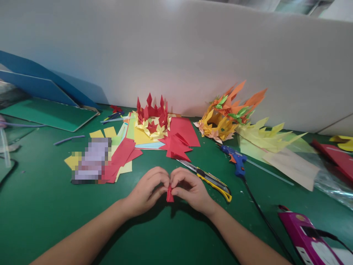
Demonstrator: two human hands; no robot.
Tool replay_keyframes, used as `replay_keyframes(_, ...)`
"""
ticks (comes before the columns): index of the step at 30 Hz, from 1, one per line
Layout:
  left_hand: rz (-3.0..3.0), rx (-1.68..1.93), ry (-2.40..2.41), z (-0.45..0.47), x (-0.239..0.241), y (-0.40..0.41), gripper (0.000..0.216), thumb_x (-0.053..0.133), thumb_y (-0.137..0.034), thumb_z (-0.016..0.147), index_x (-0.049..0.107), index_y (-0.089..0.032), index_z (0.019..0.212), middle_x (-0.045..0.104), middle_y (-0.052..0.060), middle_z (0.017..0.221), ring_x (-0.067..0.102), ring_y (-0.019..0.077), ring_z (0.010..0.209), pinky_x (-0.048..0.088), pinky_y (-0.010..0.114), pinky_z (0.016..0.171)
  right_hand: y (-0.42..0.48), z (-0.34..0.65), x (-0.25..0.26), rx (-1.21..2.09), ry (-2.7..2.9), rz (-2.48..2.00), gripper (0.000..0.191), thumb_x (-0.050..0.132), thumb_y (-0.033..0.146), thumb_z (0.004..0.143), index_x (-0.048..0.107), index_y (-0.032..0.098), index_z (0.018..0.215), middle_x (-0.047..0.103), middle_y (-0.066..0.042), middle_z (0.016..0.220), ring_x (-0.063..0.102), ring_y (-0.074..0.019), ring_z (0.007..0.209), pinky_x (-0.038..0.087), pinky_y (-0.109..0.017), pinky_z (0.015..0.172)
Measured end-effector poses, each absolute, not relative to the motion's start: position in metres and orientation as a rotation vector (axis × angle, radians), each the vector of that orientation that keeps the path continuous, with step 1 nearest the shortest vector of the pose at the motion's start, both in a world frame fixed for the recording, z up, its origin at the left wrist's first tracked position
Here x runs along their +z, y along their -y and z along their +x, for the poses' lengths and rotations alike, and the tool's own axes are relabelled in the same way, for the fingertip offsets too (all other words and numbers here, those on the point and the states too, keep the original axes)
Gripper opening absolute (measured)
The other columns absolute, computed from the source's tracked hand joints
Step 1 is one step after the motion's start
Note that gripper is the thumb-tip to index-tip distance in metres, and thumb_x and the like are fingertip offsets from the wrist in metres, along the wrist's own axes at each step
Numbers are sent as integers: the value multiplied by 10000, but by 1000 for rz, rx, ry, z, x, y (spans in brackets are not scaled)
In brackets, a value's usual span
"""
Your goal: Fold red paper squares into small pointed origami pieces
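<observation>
from the head camera, looking down: my left hand (147, 189) and my right hand (190, 187) meet in the middle of the green desk (55, 213), knuckles up and thumbs turned toward each other. between them is a small red folded paper (170, 194), standing roughly upright just above the desk surface. the fingers of both hands are curled in narrow and pinch it, the left from its left side and the right from its right side. only the lower strip of the paper shows, and my fingertips hide its top. i cannot tell whether its bottom edge touches the desk.

just beyond my right hand lies a yellow utility knife (211, 179), slanting away to the right and near my knuckles but apart from them. further right lies a blue glue gun (236, 162), with a black cable (259, 209) running from it toward the near right corner, where a purple box (306, 235) sits.

straight ahead of my hands is a pile of red folded points (176, 145) on flat coloured sheets. behind it stands a red and yellow paper crown (152, 117). to the right, against the white wall panel (193, 55), is an orange and yellow paper wreath (226, 114), with pale yellow spiky paper (264, 138) beside it.

to the left of the pile lie loose red sheets (121, 158) and yellow squares, partly under a blurred patch. at the far left a green board (46, 114) lies flat, and a blue board (33, 86) leans on the wall behind it.
</observation>
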State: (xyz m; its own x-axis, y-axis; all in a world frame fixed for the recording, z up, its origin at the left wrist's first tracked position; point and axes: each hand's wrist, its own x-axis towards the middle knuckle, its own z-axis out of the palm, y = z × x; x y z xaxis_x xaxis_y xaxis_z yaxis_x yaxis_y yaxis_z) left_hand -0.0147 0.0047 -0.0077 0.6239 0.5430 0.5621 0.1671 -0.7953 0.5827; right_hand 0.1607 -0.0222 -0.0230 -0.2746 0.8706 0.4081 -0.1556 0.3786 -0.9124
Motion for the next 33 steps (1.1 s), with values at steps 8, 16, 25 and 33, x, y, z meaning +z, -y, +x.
replay_keyframes(8,2355,1000,-514,-15,-8,-5,114,422,-133,890,465,-213,821,526,26,807,514,145,764,441,242,669,23,163,-23,1148,1556,-710,146,680,339,778,609,212,769,549,-17,811,541,-146,765,446,-271,710)
replay_keyframes(16,2329,945,-465,-13,-6,-5,163,408,-69,864,476,-213,825,510,23,811,509,134,750,444,230,660,22,167,-17,1087,1700,-746,197,660,371,793,575,202,740,545,-11,788,529,-146,760,425,-275,724)
replay_keyframes(25,2317,1074,-510,-12,-4,-2,218,424,-9,825,478,-219,815,489,4,811,522,117,744,460,221,662,22,164,-21,1158,1564,-731,185,672,343,784,555,205,746,514,-3,784,510,-139,735,429,-270,699)
replay_keyframes(33,2294,1127,-540,-13,-5,-2,230,424,4,814,486,-217,805,494,4,801,530,124,752,465,231,656,21,161,-25,1183,1478,-660,141,669,316,790,565,221,798,502,6,795,507,-130,739,433,-263,701)
